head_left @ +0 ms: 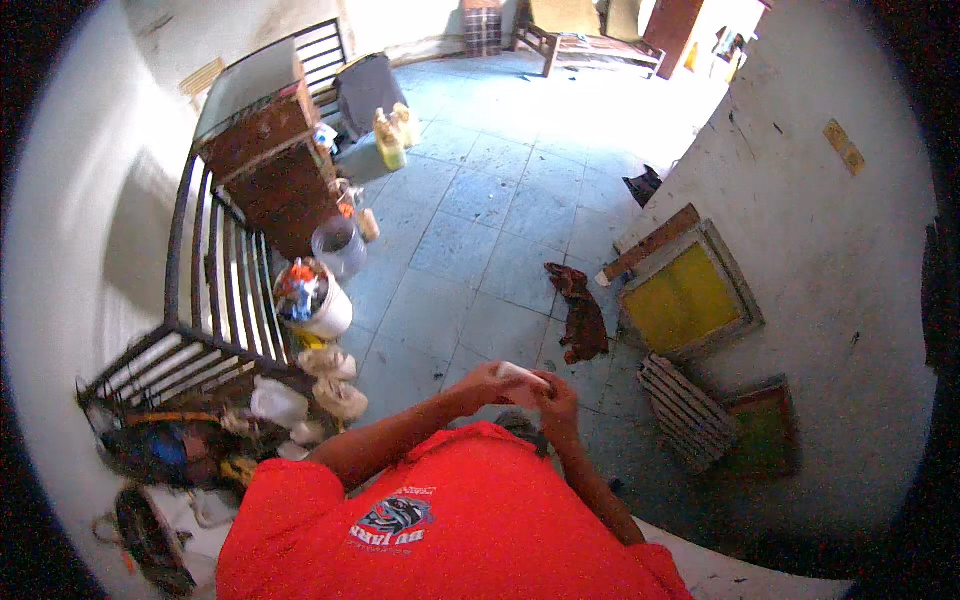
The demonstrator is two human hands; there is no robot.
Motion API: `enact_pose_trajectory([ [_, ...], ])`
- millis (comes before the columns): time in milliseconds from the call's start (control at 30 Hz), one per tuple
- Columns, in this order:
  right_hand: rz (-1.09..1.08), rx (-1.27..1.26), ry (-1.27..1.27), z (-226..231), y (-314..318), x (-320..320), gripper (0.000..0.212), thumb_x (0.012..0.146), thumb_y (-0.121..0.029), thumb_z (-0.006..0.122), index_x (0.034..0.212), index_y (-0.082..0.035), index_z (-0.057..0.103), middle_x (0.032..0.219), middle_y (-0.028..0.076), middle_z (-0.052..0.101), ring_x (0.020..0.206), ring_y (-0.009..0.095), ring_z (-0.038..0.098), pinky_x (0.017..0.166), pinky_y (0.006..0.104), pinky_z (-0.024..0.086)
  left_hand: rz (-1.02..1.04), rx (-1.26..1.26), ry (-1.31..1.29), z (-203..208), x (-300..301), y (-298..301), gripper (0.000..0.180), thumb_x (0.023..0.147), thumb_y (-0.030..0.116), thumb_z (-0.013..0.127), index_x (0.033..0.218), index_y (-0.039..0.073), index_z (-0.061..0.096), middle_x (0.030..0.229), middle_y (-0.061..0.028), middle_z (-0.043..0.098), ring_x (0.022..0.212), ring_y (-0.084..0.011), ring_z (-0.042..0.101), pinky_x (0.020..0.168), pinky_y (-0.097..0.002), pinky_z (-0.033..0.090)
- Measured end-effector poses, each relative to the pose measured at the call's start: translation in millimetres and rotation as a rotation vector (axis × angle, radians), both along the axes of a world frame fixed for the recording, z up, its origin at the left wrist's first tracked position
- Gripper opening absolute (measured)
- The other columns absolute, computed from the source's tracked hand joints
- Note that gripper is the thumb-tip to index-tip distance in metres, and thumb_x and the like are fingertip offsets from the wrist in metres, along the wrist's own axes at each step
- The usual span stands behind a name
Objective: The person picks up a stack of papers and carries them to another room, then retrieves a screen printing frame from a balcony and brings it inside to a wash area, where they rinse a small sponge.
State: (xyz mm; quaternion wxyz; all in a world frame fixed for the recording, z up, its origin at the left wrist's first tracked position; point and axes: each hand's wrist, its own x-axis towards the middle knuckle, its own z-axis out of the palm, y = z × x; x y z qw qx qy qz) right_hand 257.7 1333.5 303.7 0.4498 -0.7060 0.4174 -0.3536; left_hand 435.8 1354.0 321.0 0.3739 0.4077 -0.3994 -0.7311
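Note:
My left hand (482, 388) and my right hand (560, 410) meet in front of my red shirt. Between them is a small, flat white object (522, 374), perhaps a phone or a packet; its kind is not clear. The left fingers close round one end of it, and the right fingers and thumb grip the other. Part of it is hidden behind the fingers. On the tiled floor beyond my right hand lies a dark reddish-brown shape (584, 322), cloth or an animal; I cannot tell which.
Along the left stand a slatted wooden frame (240, 285), a brown cabinet (275, 185), a filled white bucket (328, 312) and a clear bucket (340, 250). Framed panels (685, 300) and a ridged board (685, 412) lean by the right wall. A wooden bench (590, 45) stands far off.

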Motion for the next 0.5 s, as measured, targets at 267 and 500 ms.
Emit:
enact_pose_trajectory([
  [267, -0.107, 0.043, 0.278, 5.1, -168.9, 10.0, 0.073, 0.071, -0.028, 0.071, 0.129, -0.005, 0.034, 0.122, 0.011, 0.045, 0.106, 0.021, 0.048, 0.086, 0.0358, 0.042, -0.569, -0.498, -0.545, -18.3, 38.6, -259.0, 0.032, 0.080, 0.034, 0.059, 0.093, 0.004, 0.059, 0.087, -0.0048, 0.062, 0.079, -0.0175, 0.057, 0.067, -0.0316, 0.048],
  [500, 0.710, 0.541, 0.082, 24.9, -458.7, 216.3, 0.074, 0.070, -0.028, 0.070, 0.129, -0.003, 0.033, 0.118, 0.008, 0.047, 0.103, 0.018, 0.047, 0.082, 0.0321, 0.044, 0.153, 0.019, -0.006, -23.4, 211.1, -400.5, 0.039, 0.090, 0.033, 0.040, 0.114, 0.003, 0.045, 0.104, -0.0058, 0.052, 0.094, -0.0150, 0.047, 0.081, -0.0307, 0.041],
])
